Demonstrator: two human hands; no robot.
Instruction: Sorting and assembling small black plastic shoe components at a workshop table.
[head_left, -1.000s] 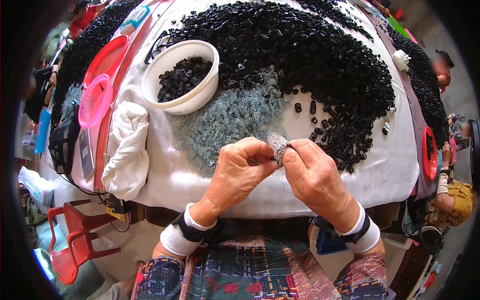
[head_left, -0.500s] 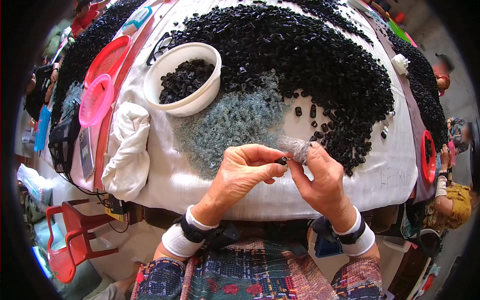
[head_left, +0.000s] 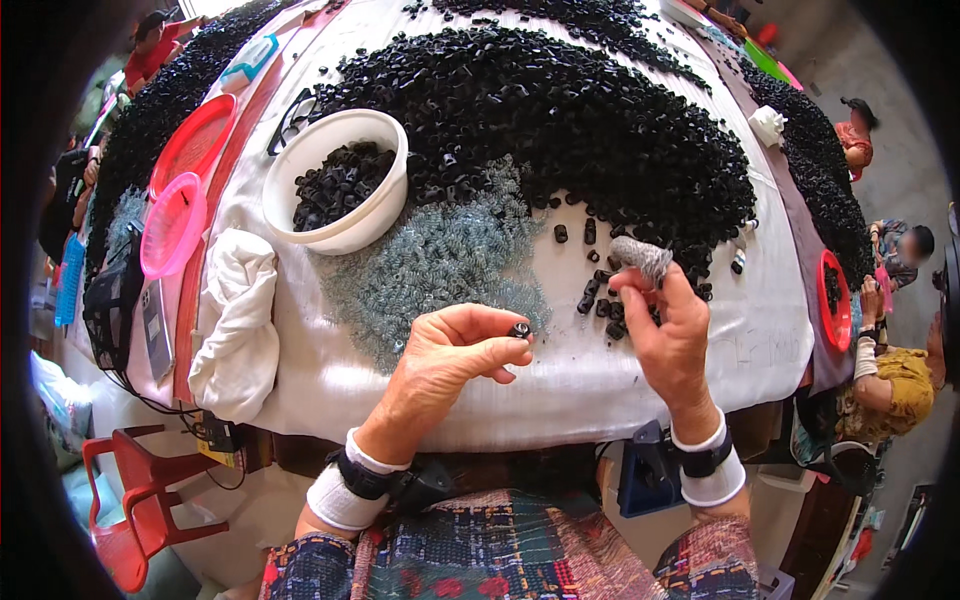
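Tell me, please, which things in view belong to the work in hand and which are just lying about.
In use, seemingly:
black part, in left hand
grey wrap, at right hand
springs
black pile
white bowl

Lying about, seemingly:
white cloth
crumpled wad
red chair

Bright, diffuse light. Pale sheen on white tablecloth [head_left: 600, 392] toward near edge; fisheye bows side edges. Surround falls black.

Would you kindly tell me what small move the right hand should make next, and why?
Perhaps the right hand should pinch one of the loose black cylindrical pieces. That hand, with its grey finger wrap, is close to them, while the left hand holds a small black part between thumb and forefinger; whether the right holds anything is hard to tell.
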